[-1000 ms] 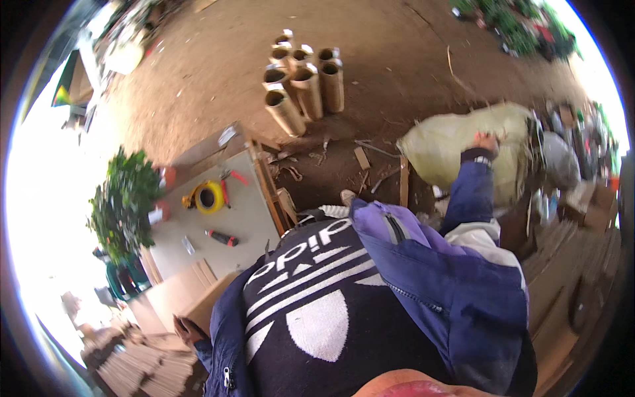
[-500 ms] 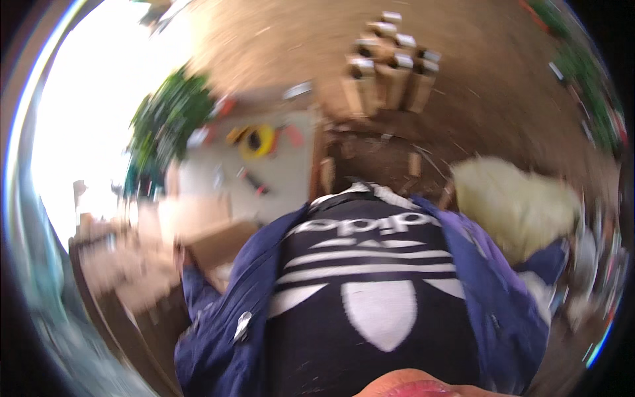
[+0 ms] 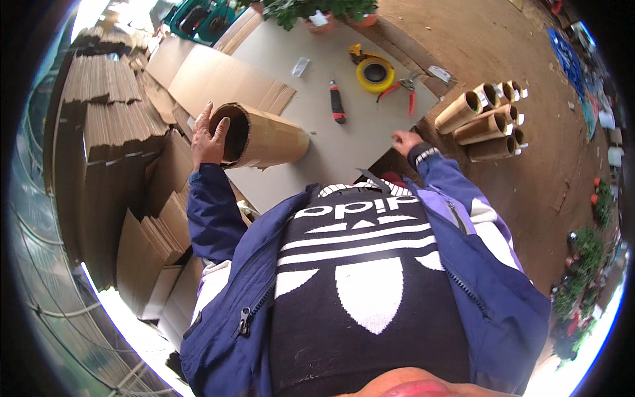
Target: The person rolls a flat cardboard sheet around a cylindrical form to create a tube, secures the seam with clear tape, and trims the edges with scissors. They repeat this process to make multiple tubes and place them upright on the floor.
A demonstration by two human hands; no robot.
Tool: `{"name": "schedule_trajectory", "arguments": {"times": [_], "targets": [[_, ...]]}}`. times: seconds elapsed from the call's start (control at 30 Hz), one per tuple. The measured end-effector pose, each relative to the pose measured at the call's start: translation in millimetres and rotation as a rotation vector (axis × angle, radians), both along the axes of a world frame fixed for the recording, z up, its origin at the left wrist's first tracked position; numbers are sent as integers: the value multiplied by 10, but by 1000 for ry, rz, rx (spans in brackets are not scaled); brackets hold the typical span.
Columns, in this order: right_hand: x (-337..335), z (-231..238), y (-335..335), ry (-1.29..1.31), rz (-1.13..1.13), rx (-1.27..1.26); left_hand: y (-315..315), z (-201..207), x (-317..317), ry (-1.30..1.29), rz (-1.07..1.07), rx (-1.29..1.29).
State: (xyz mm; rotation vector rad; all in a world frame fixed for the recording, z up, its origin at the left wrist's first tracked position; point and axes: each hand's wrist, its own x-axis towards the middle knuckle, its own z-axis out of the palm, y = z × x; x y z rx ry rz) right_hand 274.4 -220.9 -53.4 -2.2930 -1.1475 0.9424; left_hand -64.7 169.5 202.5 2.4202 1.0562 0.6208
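A brown cardboard tube [image 3: 274,139] lies on its side on the grey tabletop [image 3: 317,155], its dark round mouth facing left. My left hand [image 3: 208,142] is at that mouth, the thumb and fingers gripping its rim. My right hand [image 3: 405,141] is by the table's right edge with its fingers curled in. Its palm side is hidden, so whether it holds anything cannot be seen. Between the hands and the far side lie a red-and-black utility knife [image 3: 337,102], red-handled pruning shears [image 3: 400,91] and a yellow tape roll [image 3: 375,73].
Stacked flat cardboard [image 3: 109,79] fills the left side, with a loose cardboard sheet [image 3: 221,76] on the table. Several similar tubes [image 3: 479,126] stand on the dirt floor [image 3: 529,185] at right. Potted plants [image 3: 321,13] are at the back; a small clear piece [image 3: 301,66] lies on the table.
My view has swung round, bringing the table to the middle and the standing tubes to the right. Both hands came forward; the left is now on a tube. The earlier frame is blurred.
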Motion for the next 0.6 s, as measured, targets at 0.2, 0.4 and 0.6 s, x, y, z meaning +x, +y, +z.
{"name": "schedule_trajectory", "arguments": {"times": [0.2, 0.4, 0.6], "targets": [[49, 264, 1688, 18, 195, -54, -369, -128, -65, 34, 53, 139], [204, -102, 3297, -35, 476, -118, -508, 144, 96, 13, 157, -15], [276, -692, 4478, -237, 483, -39, -586, 282, 191, 69, 217, -16]]}}
